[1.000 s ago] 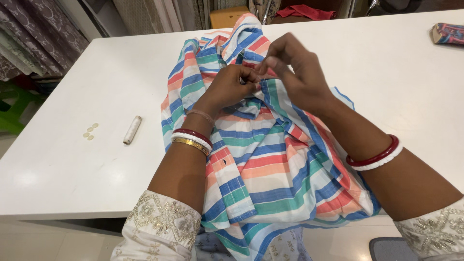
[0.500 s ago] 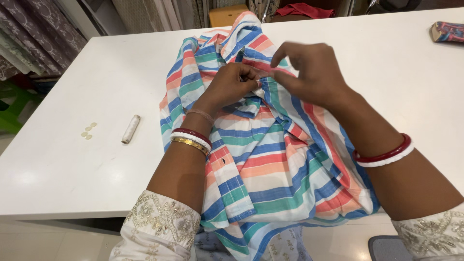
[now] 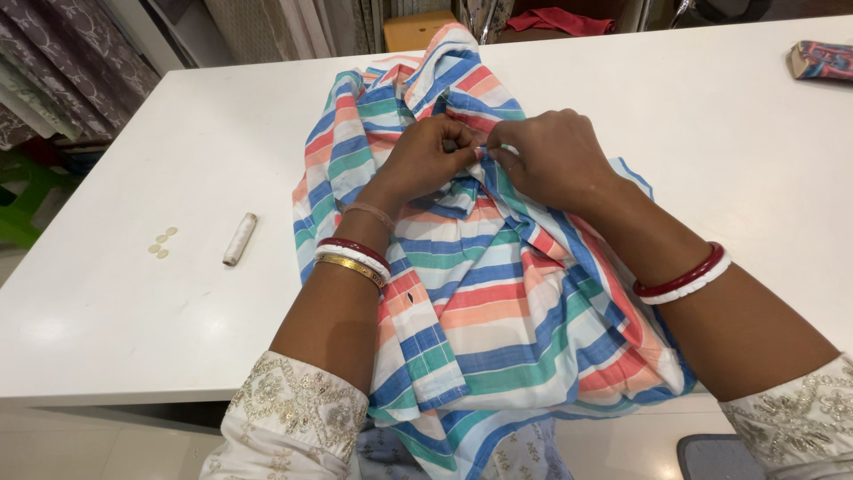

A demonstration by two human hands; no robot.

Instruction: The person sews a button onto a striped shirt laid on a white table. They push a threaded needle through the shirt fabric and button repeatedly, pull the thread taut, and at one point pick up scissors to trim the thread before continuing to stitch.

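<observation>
**Hands Pinched on Striped Shirt**

Left hand and right hand closed, fingertips meeting, gripping a fold of striped shirt spread beneath them on white bench. Left of left hand: thread spool, loose buttons.

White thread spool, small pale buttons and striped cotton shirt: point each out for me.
White thread spool (image 3: pixel 239 239), head view, middle of its side.
Small pale buttons (image 3: pixel 162 243), head view, centre of the cluster.
Striped cotton shirt (image 3: pixel 498 302), head view, flat front panel.

Two bare forearms reach forward; the left hand and right hand meet knuckle to knuckle, fingers curled and pinched closed.
</observation>
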